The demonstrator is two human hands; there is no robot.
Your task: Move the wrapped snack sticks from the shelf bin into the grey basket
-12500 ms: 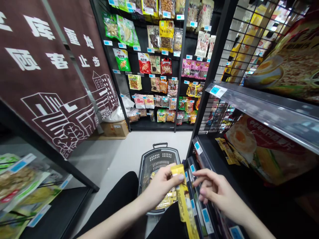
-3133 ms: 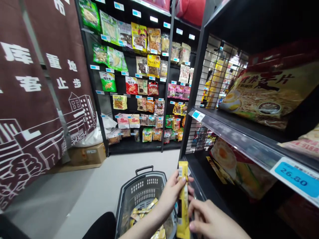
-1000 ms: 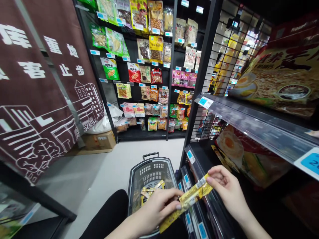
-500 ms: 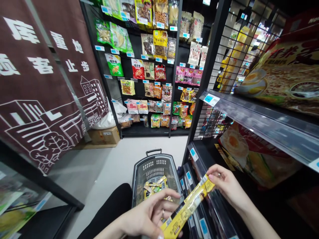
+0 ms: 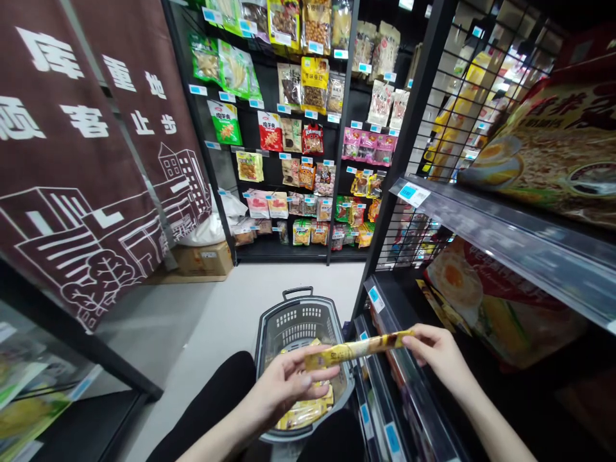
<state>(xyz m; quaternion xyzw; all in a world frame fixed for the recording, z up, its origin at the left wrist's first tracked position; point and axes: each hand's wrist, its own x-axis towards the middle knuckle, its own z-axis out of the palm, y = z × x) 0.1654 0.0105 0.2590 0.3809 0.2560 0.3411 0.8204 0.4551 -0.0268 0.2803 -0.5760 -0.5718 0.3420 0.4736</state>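
Note:
A long, narrow yellow snack packet (image 5: pixel 363 350) is stretched almost level between my two hands, over the right side of a grey shopping basket (image 5: pixel 299 314). My left hand (image 5: pixel 279 388) has its fingers closed on the packet's left end. At the other end, my right hand (image 5: pixel 436 353) pinches the tip between thumb and fingers. Several similar yellow packets (image 5: pixel 305 414) lie inside the basket, partly covered by my left hand and forearm. The print on the held packet is too blurred to read.
To the right stand shelves with a clear front edge (image 5: pixel 505 247), holding large food bags (image 5: pixel 543 141). A rack of hanging snack bags (image 5: pixel 315 83) is ahead. On the left are a brown curtain (image 5: pixel 96 173) and a cardboard box (image 5: pixel 205 260). My knees flank the basket.
The packet has turned from a steep slant to nearly level, its left end rising. My left hand has moved up and closed on that end. More packets in the basket now show.

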